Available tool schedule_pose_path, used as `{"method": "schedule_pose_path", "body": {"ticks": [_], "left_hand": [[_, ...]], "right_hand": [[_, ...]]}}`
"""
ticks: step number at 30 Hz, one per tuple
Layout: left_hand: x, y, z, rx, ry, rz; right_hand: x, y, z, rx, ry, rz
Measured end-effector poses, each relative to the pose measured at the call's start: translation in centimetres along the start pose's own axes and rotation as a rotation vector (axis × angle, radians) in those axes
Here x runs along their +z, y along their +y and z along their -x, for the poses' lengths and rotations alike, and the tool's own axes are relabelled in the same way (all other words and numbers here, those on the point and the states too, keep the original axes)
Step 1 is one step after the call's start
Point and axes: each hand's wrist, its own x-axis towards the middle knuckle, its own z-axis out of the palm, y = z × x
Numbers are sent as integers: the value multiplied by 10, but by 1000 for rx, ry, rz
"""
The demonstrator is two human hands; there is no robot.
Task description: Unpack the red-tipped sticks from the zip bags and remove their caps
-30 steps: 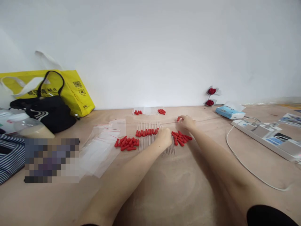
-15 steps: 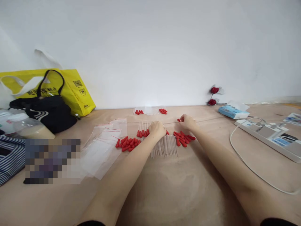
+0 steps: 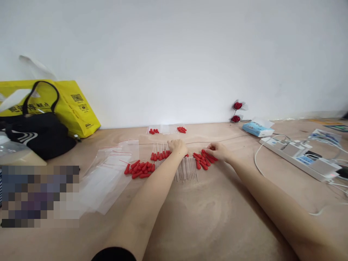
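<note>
My left hand [image 3: 178, 148] is closed over the middle of the row of thin clear tubes [image 3: 187, 170]; its fingertips and whatever they hold are hidden. Left of it, several tubes topped with red rubber bulbs [image 3: 160, 155] lie side by side, tubes pointing to the wall. My right hand [image 3: 219, 151] is at the right-hand pile of loose red bulbs [image 3: 202, 161], thumb and fingers pinched on a red rubber bulb [image 3: 203, 151] at the pile's upper edge. Another heap of red bulbs [image 3: 140, 168] lies left of my left forearm.
Clear zip bags [image 3: 108, 181] lie flat at left. Near the wall are small bags with red bulbs [image 3: 168, 129]. A yellow bag [image 3: 81, 116] and black bag [image 3: 46, 137] stand at left; a tissue pack [image 3: 257, 128] and power strip [image 3: 299, 159] with cables are at right.
My right hand has come down and toward me, from above the right pile of bulbs onto its edge. My left hand stays over the tubes. The view has turned slightly right.
</note>
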Motion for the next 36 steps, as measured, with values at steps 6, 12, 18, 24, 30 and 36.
{"method": "schedule_pose_path", "body": {"ticks": [6,12,18,24,30,36], "left_hand": [[4,5,-1,-51,39,-62],[-4,-5,4,147,92,-106],[-18,-18,0,555,-5,-193],[-13,-18,-13,668,-37,-262],[-12,-20,-15,761,46,-261],[-32,-31,14,779,247,-249]], "right_hand": [[5,11,-6,45,56,-44],[6,11,-5,22,66,-41],[11,12,-7,10,116,-18],[14,9,-5,2,196,2],[11,1,3,-32,324,-6],[13,-28,25,-218,485,-18]]}}
